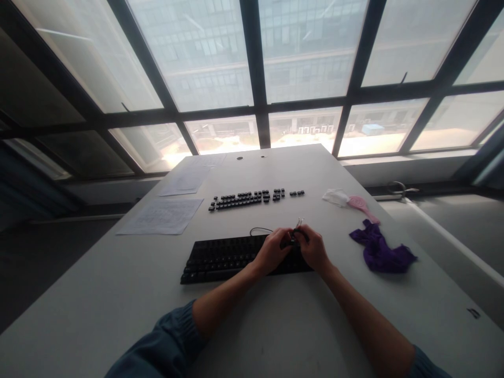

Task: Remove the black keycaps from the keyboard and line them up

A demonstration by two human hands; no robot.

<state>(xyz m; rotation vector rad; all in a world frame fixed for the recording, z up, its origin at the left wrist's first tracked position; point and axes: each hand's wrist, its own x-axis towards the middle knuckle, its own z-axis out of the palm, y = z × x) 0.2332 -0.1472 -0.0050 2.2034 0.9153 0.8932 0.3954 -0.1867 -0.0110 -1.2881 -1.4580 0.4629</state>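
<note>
Over the keyboard [224, 257], towards its right end: one small wire tool [301, 229], dark with pale prongs pointing up, between the hands. Right hand [314, 248]: fingers clamped on the tool. Left hand [274, 247]: fingertips bunched close beside it; whether they pinch a piece, I cannot tell from my post. Beyond, well apart: loose keys [248, 201] in rows. Handling, as I judge it: right grip steady, left touch light, prongs unbent, keyboard unpressed.

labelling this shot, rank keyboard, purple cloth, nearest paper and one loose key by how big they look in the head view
1. Keyboard, though partly hidden
2. Nearest paper and purple cloth: too alike to rank, one flat, one crumpled
3. Loose key
</note>
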